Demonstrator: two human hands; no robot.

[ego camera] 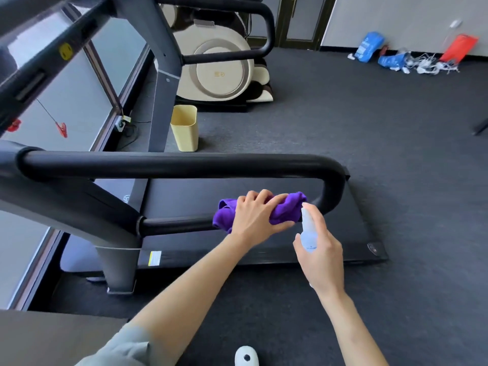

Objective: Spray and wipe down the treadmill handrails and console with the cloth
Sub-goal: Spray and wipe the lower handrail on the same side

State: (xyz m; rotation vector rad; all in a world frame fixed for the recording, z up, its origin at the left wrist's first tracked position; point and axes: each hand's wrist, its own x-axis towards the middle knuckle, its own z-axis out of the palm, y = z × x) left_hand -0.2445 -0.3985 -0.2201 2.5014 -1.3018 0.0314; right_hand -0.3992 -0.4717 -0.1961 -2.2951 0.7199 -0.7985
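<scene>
My left hand (257, 216) wraps a purple cloth (284, 210) around the lower bar of the near handrail (171, 224), fingers curled over the top and thumb underneath. The cloth sits bunched just before the handrail's rear bend. My right hand (320, 256) grips a small clear spray bottle (308, 231), fingers closed around its body, index finger on top of the nozzle, which points toward the cloth and is almost touching it. The treadmill deck (264, 188) lies below the rail. A yellow bin (184, 128) stands on the dark floor beyond. The console is blurred at the upper left.
</scene>
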